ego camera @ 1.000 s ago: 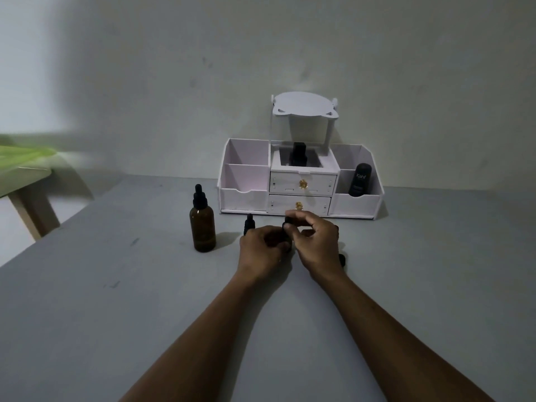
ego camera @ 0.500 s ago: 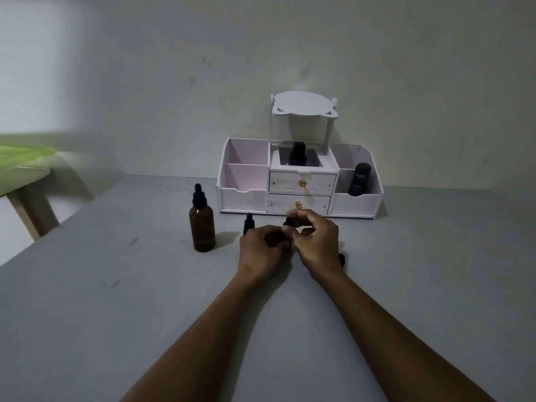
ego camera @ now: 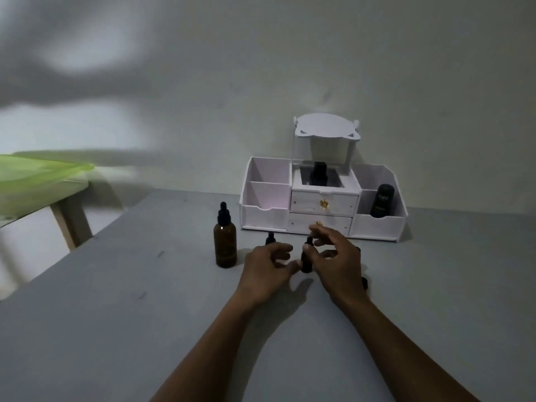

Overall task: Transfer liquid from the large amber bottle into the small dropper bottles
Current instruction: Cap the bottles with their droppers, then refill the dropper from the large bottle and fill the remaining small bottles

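The large amber bottle (ego camera: 225,245), with a black dropper cap, stands left of my hands. A small dark dropper bottle (ego camera: 307,258) stands upright on the grey table (ego camera: 116,314) between my hands. My left hand (ego camera: 268,268) steadies its lower body with its fingertips. My right hand (ego camera: 336,256) hovers at its cap with fingers spread, the thumb touching the neck. A second small dropper bottle (ego camera: 270,238) stands just behind my left hand. Another small dark bottle (ego camera: 365,282) is mostly hidden behind my right wrist.
A white organiser (ego camera: 322,204) with two drawers and side bins stands against the wall behind the bottles. It holds a black container (ego camera: 382,201) on the right and a dark bottle (ego camera: 319,172) in the middle. A green-topped table (ego camera: 37,181) is at the far left.
My right hand's fingers have spread apart from their pinch on the small bottle's cap. My left hand has loosened too. The view has tilted slightly.
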The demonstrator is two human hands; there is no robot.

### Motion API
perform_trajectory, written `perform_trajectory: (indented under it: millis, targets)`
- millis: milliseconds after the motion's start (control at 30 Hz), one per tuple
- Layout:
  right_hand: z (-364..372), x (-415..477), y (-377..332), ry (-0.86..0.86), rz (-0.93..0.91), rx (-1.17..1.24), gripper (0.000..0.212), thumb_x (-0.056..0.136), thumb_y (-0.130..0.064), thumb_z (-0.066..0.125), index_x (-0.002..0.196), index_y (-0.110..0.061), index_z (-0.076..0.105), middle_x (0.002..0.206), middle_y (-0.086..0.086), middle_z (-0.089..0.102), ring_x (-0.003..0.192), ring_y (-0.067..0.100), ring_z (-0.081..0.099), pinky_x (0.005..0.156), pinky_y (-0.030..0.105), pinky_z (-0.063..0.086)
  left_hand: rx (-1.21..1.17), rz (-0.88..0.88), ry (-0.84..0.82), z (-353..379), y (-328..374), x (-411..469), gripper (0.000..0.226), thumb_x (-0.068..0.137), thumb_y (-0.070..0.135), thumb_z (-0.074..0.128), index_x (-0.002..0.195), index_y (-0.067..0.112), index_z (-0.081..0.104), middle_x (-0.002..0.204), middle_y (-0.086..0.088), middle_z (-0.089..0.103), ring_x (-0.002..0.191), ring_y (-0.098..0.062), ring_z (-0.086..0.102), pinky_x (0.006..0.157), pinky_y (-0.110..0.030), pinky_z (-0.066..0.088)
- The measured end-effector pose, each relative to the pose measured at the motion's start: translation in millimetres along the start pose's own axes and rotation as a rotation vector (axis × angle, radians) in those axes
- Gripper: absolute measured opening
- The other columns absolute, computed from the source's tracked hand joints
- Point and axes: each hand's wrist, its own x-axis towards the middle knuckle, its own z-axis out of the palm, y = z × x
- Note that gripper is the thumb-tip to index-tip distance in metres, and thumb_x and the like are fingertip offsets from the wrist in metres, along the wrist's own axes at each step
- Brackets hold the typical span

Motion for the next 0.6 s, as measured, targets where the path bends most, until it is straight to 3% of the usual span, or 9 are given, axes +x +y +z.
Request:
perform_trajectory:
  millis: [100,200,300,400,500,600]
  targets:
    - [0,2,-3,0.072,-0.086,-0.015,0.041,0.083,-0.008,0.076,0.122,-0.017,0.066,0.115,-0.001,0.068,0.096,0.010,0.064,0.070,0.025,0.058,-0.101,0.039,0.117,-34,-3,-7,0.023,0.088,0.028,0.072,0.111,0.026,0.071,0.108,0.002,0.074,0.088,-0.005,0.069,0.084,-0.028,0.058]
    - [-2,3,-11,0.111,-0.177,-0.014,0.040,0.083,-0.004,0.074,0.120,-0.016,0.067,0.109,-0.001,0.069,0.092,0.011,0.064,0.067,0.024,0.057,-0.373,0.108,0.466,-72,-5,-9,0.007,0.087,0.018,0.074,0.087,0.025,0.076,0.081,-0.007,0.076,0.063,-0.010,0.068,0.062,-0.028,0.056]
    - [0,1,-24,0.103,-0.269,0.000,0.035,0.083,0.003,0.072,0.115,-0.011,0.069,0.102,0.000,0.070,0.089,0.008,0.064,0.070,0.016,0.054,-0.369,0.138,0.708,-102,-24,3,0.005,0.088,0.023,0.073,0.091,0.025,0.074,0.084,0.001,0.075,0.078,-0.014,0.071,0.072,-0.038,0.059]
    - [9,0,-38,0.055,-0.306,0.030,0.031,0.083,0.004,0.073,0.110,-0.011,0.071,0.094,-0.004,0.070,0.088,0.003,0.065,0.072,0.007,0.050,-0.388,0.061,0.599,-113,-55,13,0.023,0.085,0.025,0.075,0.108,0.023,0.071,0.103,0.002,0.073,0.096,-0.015,0.069,0.083,-0.043,0.058]
    - [25,4,-57,-0.083,-0.236,0.129,0.034,0.086,0.000,0.071,0.114,-0.020,0.069,0.102,-0.011,0.070,0.093,0.001,0.067,0.075,0.011,0.053,-0.506,-0.046,0.343,-112,-69,17,0.040,0.083,0.021,0.077,0.122,0.021,0.065,0.119,-0.008,0.068,0.105,-0.017,0.066,0.083,-0.034,0.054]
    - [48,12,-80,-0.196,-0.152,0.212,0.032,0.088,-0.005,0.070,0.117,-0.020,0.068,0.107,-0.008,0.070,0.098,0.001,0.066,0.076,0.013,0.055,-0.530,-0.043,0.228,-111,-72,18,0.044,0.082,0.015,0.077,0.124,0.017,0.065,0.118,-0.008,0.070,0.104,-0.016,0.067,0.086,-0.030,0.054]
